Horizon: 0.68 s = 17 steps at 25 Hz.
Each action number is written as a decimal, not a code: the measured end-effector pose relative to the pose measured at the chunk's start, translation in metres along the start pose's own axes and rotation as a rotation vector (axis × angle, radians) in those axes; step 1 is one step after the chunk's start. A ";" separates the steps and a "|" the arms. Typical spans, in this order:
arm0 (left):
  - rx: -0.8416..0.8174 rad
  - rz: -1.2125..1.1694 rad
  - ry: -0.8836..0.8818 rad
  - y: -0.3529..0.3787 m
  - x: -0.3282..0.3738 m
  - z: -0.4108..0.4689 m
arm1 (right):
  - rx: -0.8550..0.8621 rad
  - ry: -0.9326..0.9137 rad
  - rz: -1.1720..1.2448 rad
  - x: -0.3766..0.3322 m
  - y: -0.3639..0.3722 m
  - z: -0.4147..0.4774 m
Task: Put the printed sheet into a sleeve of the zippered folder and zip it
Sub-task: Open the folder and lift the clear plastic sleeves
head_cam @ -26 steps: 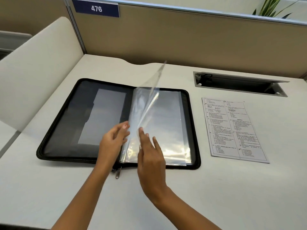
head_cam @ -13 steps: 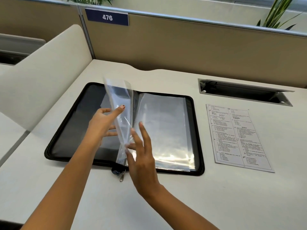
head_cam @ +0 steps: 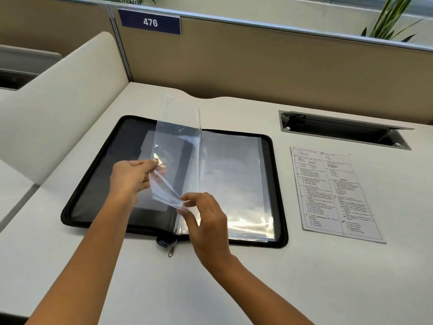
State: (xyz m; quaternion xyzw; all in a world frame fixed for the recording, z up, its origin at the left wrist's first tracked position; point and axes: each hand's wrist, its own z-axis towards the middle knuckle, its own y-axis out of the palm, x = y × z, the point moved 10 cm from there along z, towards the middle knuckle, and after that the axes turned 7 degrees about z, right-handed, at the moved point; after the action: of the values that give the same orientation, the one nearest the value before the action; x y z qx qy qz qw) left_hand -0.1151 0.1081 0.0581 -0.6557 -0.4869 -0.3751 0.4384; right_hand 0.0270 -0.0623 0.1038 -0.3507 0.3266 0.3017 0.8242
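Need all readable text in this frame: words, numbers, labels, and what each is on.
"476": white digits on the blue plate fixed to the top of the desk partition.
Printed sheet on the desk right of the zippered folder: two columns of small print, too small and blurred to read.
The folder, the clear sleeve held by both hands and the zip pull: no text or brand visible.

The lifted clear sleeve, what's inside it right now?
Nothing visible: the clear sleeve, pinched by the left hand and right hand, looks empty. The printed sheet lies on the desk.
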 end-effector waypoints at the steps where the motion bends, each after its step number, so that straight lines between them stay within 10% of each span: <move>1: 0.005 0.004 0.010 -0.004 -0.001 0.003 | -0.037 0.021 0.025 0.003 0.002 -0.003; 9: -0.077 0.142 -0.175 -0.074 -0.039 0.048 | 0.076 0.492 -0.120 0.114 -0.052 -0.041; 17: 0.421 0.732 0.231 -0.087 -0.001 0.026 | -0.190 0.460 -0.363 0.186 -0.064 0.007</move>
State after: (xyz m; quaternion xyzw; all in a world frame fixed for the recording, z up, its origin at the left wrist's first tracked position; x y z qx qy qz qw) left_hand -0.1982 0.1448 0.0667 -0.6352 -0.2360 -0.1584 0.7181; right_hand 0.1884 -0.0433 -0.0074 -0.5378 0.4070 0.0914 0.7327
